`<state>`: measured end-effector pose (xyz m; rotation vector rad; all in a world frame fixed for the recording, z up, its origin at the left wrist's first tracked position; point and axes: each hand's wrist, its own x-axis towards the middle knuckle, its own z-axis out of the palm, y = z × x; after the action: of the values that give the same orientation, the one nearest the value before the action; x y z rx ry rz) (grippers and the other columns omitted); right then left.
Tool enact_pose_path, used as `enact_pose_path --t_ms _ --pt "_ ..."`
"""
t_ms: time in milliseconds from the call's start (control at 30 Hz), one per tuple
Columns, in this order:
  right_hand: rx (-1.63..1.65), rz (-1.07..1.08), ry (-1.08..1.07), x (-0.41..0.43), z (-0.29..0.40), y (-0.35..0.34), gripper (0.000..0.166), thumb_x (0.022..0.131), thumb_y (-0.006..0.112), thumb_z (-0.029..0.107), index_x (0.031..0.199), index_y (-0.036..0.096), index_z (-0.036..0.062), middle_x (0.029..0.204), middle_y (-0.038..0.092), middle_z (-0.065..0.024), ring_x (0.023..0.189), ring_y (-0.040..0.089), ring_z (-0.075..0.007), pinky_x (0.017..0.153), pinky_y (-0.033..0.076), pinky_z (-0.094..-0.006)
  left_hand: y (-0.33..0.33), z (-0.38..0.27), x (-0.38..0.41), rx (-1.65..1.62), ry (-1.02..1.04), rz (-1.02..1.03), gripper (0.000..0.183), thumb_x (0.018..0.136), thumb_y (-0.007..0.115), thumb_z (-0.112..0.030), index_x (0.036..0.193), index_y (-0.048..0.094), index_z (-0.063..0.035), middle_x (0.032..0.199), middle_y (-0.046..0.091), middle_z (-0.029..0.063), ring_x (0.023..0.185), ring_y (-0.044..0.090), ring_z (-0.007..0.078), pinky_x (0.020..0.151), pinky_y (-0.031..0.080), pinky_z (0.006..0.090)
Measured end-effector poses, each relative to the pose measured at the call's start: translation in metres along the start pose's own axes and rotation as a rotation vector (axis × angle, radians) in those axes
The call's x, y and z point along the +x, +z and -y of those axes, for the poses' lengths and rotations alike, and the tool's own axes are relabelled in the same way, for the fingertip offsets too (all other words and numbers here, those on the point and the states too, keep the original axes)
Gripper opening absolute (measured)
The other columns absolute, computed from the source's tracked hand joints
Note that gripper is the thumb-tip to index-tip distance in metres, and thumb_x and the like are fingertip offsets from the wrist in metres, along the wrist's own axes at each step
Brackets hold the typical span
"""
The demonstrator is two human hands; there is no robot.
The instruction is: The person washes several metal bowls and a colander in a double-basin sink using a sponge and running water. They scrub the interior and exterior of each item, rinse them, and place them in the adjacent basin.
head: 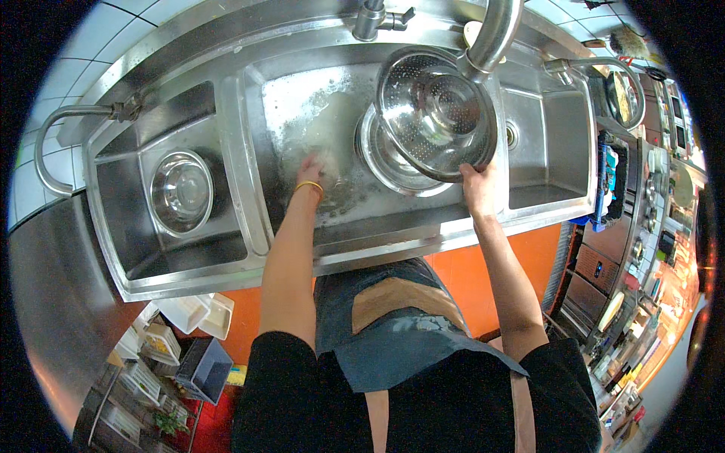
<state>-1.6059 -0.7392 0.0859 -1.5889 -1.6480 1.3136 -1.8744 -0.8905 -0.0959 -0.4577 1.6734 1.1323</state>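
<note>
My right hand (479,184) grips the near rim of a perforated stainless steel colander (419,144), which is tilted over the right part of the middle sink basin. Partly beneath the colander lies a round metal bowl (376,164). My left hand (312,169), with a gold-coloured bangle at the wrist, reaches into cloudy water (345,130) in the same basin. Its fingers are partly blurred by the water, and whether they hold anything cannot be told. In the left basin sits a metal bowl (182,192).
A thick metal spout (498,34) hangs over the colander's far side. Behind the middle basin stands a tap (369,22). Curved faucets rise at the left (42,147) and right (640,85). A raised divider (235,141) separates the left basin; a blue crate (601,181) stands beyond the right basin.
</note>
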Motion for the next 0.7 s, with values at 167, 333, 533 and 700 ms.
enact_pose_path --t_ms 167,333,533,700 --pt "0.081 0.056 0.092 -0.003 0.0 0.004 0.073 0.072 0.049 -0.014 0.14 0.034 0.0055 0.128 0.05 -0.0139 0.118 0.048 -0.0244 0.102 0.037 -0.0332 0.049 -0.029 -0.089 -0.031 0.858 0.401 0.032 0.08 0.054 0.009 0.107 0.064 -0.0067 0.106 0.064 0.0073 0.094 0.061 0.0157 0.081 0.052 0.0291" --pt "0.109 0.101 -0.044 -0.012 0.024 0.027 0.08 0.072 0.05 -0.014 0.145 0.026 0.0063 0.134 0.047 -0.0162 0.124 0.046 -0.025 0.103 0.036 -0.032 0.08 -0.027 -0.133 1.037 1.42 0.259 0.024 0.079 0.059 -0.004 0.1 0.066 -0.0136 0.112 0.052 0.0065 0.107 0.053 0.0258 0.085 0.051 0.0357" --pt "0.076 0.216 0.007 -0.023 0.004 0.036 0.088 0.071 0.049 -0.012 0.15 0.02 0.0165 0.135 0.047 -0.0185 0.126 0.045 -0.0247 0.105 0.036 -0.0316 0.07 -0.073 -0.072 1.406 1.556 -0.022 0.022 0.084 0.056 -0.018 0.104 0.065 -0.0142 0.111 0.052 0.0039 0.107 0.049 0.023 0.088 0.046 0.0374" --pt "-0.049 0.181 -0.019 -0.028 0.021 0.04 0.088 0.072 0.051 -0.01 0.149 0.02 0.0208 0.129 0.053 -0.0222 0.119 0.053 -0.0317 0.103 0.039 -0.0347 0.054 -0.056 -0.074 1.381 1.582 0.064 0.041 0.078 0.068 -0.024 0.117 0.06 -0.0144 0.125 0.047 0.006 0.118 0.044 0.0256 0.093 0.042 0.0413"
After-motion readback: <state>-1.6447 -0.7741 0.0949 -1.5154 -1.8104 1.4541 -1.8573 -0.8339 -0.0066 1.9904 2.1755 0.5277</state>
